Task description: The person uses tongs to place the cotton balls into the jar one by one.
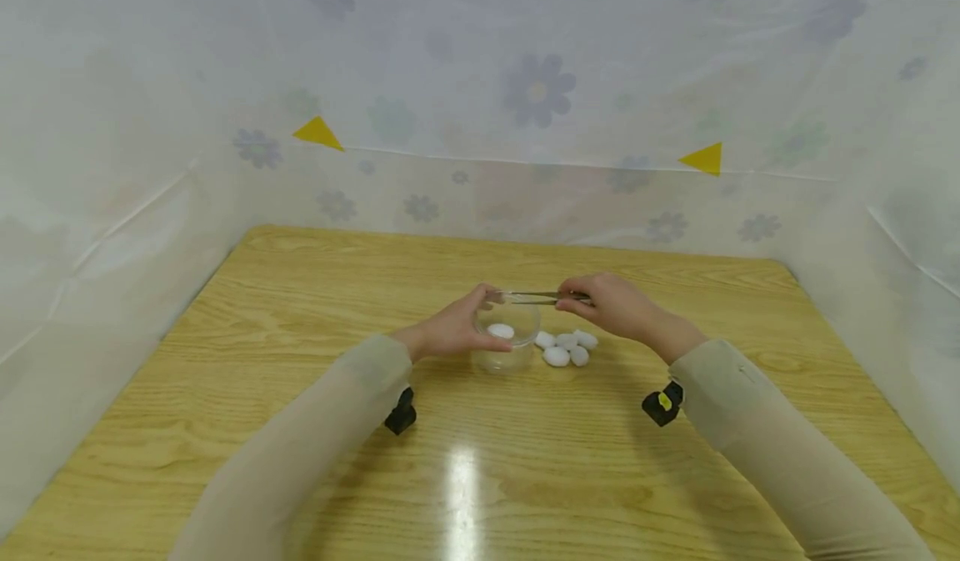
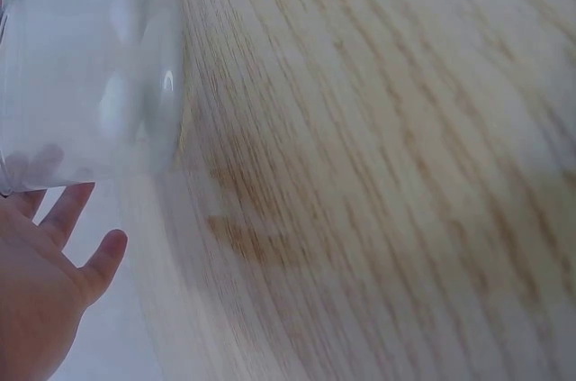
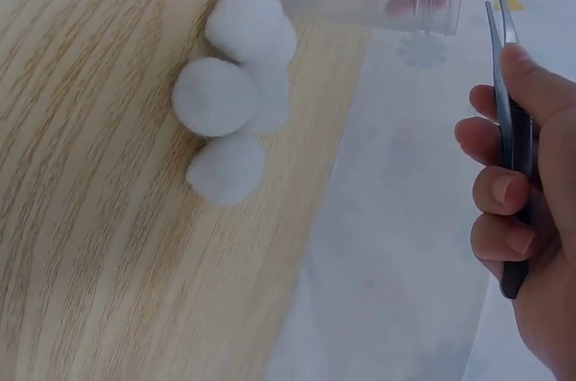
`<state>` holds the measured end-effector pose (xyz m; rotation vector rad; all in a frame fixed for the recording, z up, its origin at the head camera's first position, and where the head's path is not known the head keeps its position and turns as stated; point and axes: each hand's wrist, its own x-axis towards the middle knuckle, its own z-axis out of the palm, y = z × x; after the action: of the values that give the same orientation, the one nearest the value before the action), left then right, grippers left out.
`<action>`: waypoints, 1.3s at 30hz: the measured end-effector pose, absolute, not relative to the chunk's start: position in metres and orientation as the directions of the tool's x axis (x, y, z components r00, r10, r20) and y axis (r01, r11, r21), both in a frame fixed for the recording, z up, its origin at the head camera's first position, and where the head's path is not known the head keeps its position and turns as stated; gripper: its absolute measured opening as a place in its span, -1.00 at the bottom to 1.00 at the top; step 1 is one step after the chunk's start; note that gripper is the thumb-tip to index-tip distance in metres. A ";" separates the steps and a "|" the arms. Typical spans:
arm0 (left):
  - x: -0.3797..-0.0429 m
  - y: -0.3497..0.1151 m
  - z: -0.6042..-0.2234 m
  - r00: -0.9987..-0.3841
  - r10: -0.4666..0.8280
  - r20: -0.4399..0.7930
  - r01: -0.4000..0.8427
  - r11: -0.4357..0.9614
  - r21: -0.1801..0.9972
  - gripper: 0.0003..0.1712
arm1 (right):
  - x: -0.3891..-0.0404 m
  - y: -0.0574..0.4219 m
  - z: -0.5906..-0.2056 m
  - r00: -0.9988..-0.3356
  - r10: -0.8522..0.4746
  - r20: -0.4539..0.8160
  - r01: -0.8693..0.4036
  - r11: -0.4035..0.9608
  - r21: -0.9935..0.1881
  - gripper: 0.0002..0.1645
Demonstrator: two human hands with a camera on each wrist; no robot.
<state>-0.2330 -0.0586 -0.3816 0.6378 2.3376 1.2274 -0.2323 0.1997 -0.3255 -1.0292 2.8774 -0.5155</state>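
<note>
My left hand [image 1: 457,325] grips a clear jar [image 1: 529,324] by its upper part, thumb on the near side and fingers at the far rim. One white cotton ball [image 1: 500,330] shows inside it in the head view. A pair of metal tweezers [image 3: 511,151] is in my right hand [image 3: 549,192], pinched between thumb and fingers. Their tips stand slightly apart over the jar's mouth, with nothing between them. Several loose cotton balls [image 1: 557,357] lie in a cluster on the table, just right of the jar. The left wrist view shows the jar wall [image 2: 63,84] close up.
The wood-grain table [image 1: 337,294] reaches back to a pale flowered curtain [image 1: 420,186], which also hangs at both sides. Two yellow triangles [image 1: 319,133] mark the curtain. A small black device [image 1: 401,413] sits at each wrist.
</note>
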 end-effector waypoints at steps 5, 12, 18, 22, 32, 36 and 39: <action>-0.233 -0.059 -0.381 -0.802 0.579 -0.147 0.207 0.500 0.841 -0.08 | -0.232 0.204 -0.328 -0.790 -0.608 0.077 -0.596 0.733 -0.327 -0.66; -0.233 -0.059 -0.381 -0.801 0.586 -0.125 0.230 0.494 0.839 0.02 | -0.231 0.215 -0.332 -0.797 -0.597 0.094 -0.589 0.732 -0.342 -0.64; -0.232 -0.059 -0.381 -0.813 0.571 -0.113 0.224 0.485 0.845 0.03 | -0.226 0.227 -0.334 -0.814 -0.573 0.091 -0.568 0.755 -0.327 -0.65; -0.234 -0.058 -0.381 -0.821 0.564 -0.092 0.250 0.499 0.829 0.00 | -0.224 0.234 -0.335 -0.830 -0.553 0.077 -0.545 0.772 -0.329 -0.65; -0.237 -0.057 -0.380 -0.809 0.579 -0.097 0.259 0.501 0.826 -0.01 | -0.221 0.251 -0.342 -0.839 -0.541 0.059 -0.532 0.792 -0.300 -0.66; -0.236 -0.057 -0.381 -0.806 0.582 -0.110 0.239 0.489 0.839 -0.01 | -0.218 0.260 -0.346 -0.845 -0.533 0.039 -0.522 0.809 -0.269 -0.67; -0.236 -0.057 -0.381 -0.804 0.584 -0.110 0.237 0.485 0.842 -0.01 | -0.217 0.266 -0.351 -0.846 -0.532 0.033 -0.521 0.814 -0.257 -0.69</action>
<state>-0.2361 -0.0573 -0.3813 0.6859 2.3520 1.2462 -0.2167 0.2658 -0.3505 -0.8576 2.9532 -0.4009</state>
